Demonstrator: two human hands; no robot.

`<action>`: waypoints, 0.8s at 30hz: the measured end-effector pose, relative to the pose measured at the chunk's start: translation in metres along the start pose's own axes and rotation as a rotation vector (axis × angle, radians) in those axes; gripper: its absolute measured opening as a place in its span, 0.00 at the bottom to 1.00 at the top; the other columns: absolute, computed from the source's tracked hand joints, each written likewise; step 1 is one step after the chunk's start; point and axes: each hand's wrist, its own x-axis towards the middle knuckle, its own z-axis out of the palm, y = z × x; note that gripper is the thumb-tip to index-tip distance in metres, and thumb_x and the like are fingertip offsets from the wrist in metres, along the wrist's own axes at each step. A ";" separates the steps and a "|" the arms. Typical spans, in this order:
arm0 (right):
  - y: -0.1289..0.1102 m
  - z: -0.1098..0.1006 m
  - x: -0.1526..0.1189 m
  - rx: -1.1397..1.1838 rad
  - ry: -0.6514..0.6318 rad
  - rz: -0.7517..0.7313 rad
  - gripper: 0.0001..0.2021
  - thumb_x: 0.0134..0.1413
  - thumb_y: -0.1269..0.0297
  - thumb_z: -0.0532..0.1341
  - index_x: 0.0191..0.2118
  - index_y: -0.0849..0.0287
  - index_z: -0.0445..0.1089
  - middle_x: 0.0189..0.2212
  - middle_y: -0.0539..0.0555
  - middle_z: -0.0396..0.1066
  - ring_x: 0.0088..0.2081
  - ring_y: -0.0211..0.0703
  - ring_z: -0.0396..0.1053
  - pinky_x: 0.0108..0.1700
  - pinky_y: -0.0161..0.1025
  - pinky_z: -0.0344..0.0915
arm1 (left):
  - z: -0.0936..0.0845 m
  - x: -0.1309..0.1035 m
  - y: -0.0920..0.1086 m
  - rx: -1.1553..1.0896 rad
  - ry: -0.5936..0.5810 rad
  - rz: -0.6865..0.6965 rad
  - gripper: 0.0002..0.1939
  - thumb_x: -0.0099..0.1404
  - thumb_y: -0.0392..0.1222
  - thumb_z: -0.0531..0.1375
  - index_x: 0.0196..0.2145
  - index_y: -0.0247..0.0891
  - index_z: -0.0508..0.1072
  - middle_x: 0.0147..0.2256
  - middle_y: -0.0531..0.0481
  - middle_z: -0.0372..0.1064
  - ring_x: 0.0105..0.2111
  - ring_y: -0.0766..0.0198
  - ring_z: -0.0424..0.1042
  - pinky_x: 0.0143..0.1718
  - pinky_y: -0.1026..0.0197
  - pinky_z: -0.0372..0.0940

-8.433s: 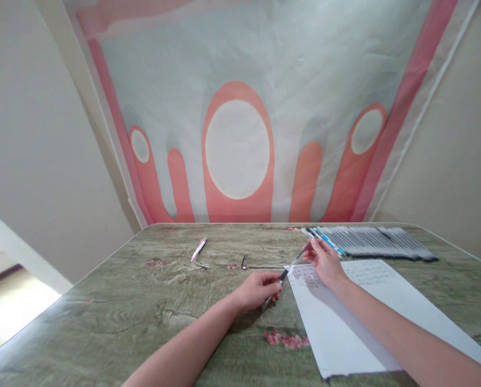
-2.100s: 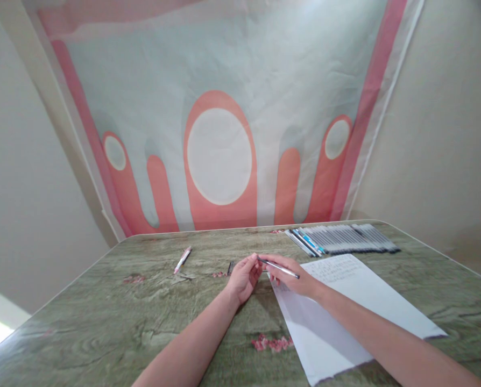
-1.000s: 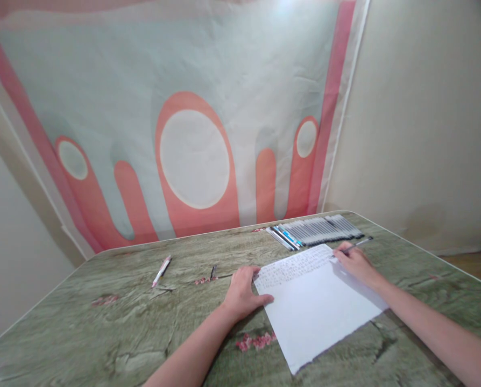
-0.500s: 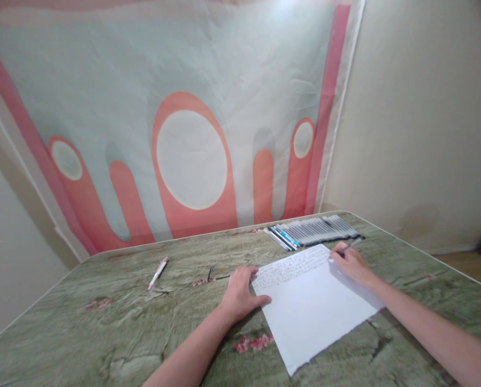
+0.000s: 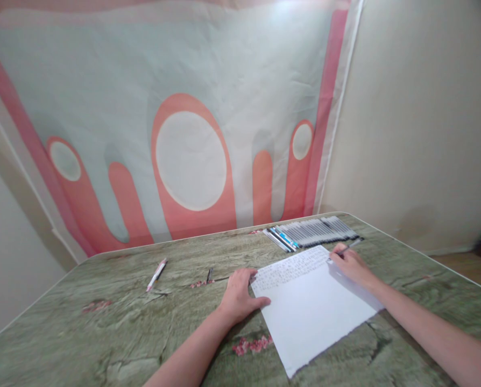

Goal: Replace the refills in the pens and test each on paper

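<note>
A white sheet of paper (image 5: 309, 322) lies at an angle on the table, its upper part covered with rows of small handwriting. My left hand (image 5: 242, 295) rests flat at the paper's left edge, thumb spread onto the sheet and fingers beside its upper left corner. My right hand (image 5: 349, 264) is closed around a pen (image 5: 348, 247), whose tip end is at the right end of the written lines. The pen's upper end sticks out to the right above the hand; the fingers partly hide its lower part.
A long row of pens (image 5: 317, 231) lies beyond the paper, with several blue and white ones at its left end. A pink and white pen (image 5: 156, 275) lies on the left of the table (image 5: 63, 312). A small black pen cap (image 5: 210, 275) sits nearer the middle.
The view has shifted very slightly. Both hands hold nearly the same places, with the pen still in my right hand at the line's right end.
</note>
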 end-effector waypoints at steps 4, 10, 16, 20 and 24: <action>0.001 0.001 0.001 -0.010 0.001 -0.007 0.07 0.47 0.62 0.51 0.23 0.56 0.61 0.18 0.51 0.65 0.24 0.40 0.62 0.27 0.35 0.54 | 0.000 0.000 0.001 0.000 0.002 -0.006 0.33 0.42 0.52 0.66 0.45 0.38 0.65 0.42 0.44 0.65 0.43 0.53 0.63 0.46 0.52 0.56; 0.001 0.001 0.002 0.000 -0.007 -0.013 0.06 0.45 0.64 0.50 0.23 0.57 0.60 0.19 0.50 0.65 0.25 0.39 0.62 0.28 0.34 0.54 | -0.001 0.000 0.002 0.012 -0.006 -0.014 0.32 0.43 0.51 0.66 0.45 0.38 0.65 0.43 0.45 0.64 0.43 0.54 0.63 0.46 0.53 0.56; -0.008 -0.003 -0.002 0.046 0.024 -0.005 0.06 0.46 0.64 0.51 0.22 0.56 0.59 0.17 0.48 0.62 0.23 0.38 0.60 0.27 0.34 0.53 | -0.001 0.000 0.002 0.014 -0.005 -0.021 0.32 0.43 0.50 0.66 0.45 0.38 0.65 0.43 0.45 0.64 0.44 0.55 0.63 0.47 0.53 0.56; -0.005 0.000 -0.003 0.199 0.069 0.035 0.06 0.46 0.63 0.51 0.22 0.56 0.58 0.16 0.45 0.58 0.21 0.35 0.57 0.24 0.32 0.53 | 0.000 0.000 0.002 0.021 -0.009 0.003 0.32 0.43 0.50 0.66 0.45 0.38 0.65 0.43 0.45 0.64 0.44 0.54 0.63 0.47 0.52 0.56; -0.002 0.004 -0.003 0.436 0.068 0.174 0.09 0.47 0.57 0.53 0.25 0.57 0.58 0.13 0.42 0.53 0.16 0.33 0.52 0.18 0.31 0.50 | -0.010 0.005 -0.004 0.059 0.066 0.079 0.24 0.51 0.46 0.62 0.45 0.39 0.64 0.46 0.44 0.63 0.47 0.55 0.61 0.49 0.53 0.55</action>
